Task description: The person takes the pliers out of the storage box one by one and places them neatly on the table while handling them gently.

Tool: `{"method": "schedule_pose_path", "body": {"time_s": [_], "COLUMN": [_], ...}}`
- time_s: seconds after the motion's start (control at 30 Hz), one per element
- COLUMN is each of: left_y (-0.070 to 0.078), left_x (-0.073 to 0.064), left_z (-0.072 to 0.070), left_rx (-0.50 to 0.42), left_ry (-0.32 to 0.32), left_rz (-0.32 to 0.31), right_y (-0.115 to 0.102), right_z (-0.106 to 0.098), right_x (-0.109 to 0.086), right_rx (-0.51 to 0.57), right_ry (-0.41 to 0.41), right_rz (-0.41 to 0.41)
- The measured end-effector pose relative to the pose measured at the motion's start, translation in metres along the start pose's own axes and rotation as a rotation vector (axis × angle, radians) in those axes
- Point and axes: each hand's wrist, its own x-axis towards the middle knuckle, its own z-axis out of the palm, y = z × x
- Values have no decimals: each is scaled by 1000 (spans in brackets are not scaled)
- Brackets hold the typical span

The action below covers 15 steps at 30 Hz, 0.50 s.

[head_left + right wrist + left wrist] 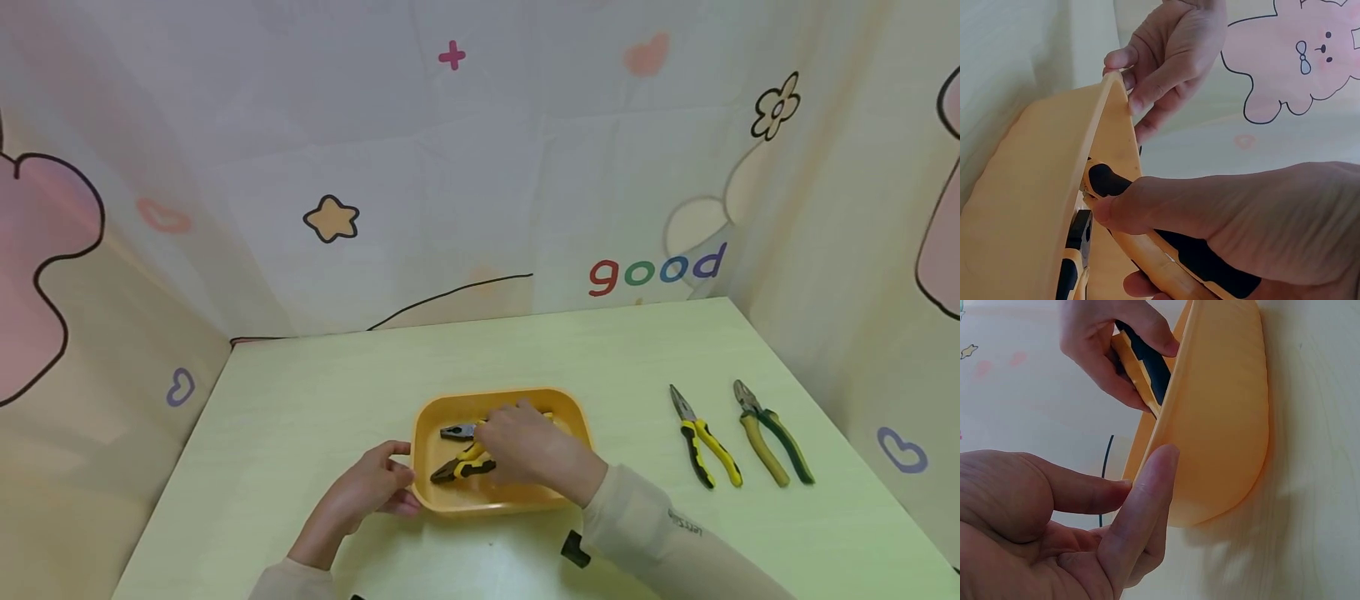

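Note:
A yellow tray (pixel 495 507) with rounded corners sits on the table in front of me. My left hand (pixel 367 483) pinches its left rim between thumb and fingers, shown close in the left wrist view. Over the tray, my right hand (pixel 528 446) grips the yellow-and-black handles of a pair of pliers (pixel 1147 250). Another pair of pliers (pixel 1079 240) lies beside it inside the tray. From above, both heads point left, and my right hand covers most of the handles.
To the right of the tray lie needle-nose pliers (pixel 705 442) with yellow-and-black handles and diagonal cutters (pixel 772 437) with green and tan handles. Printed cloth (pixel 450 167) stands along the table's back and sides. A small black piece (pixel 576 550) shows by the right sleeve.

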Motion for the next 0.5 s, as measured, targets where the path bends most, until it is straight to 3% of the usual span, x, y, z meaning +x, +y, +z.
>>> {"method": "schedule_pose_path", "body": {"time_s": [0.5], "left_y": [0], "left_x": [-1], "left_z": [1], "left_rx": [-2], "left_ry": [4], "left_rz": [16], "right_y": [-8], "right_z": [-3], "right_x": [2], "right_rx": [-38], "right_ry": [-28], "right_rz": [-4]}}
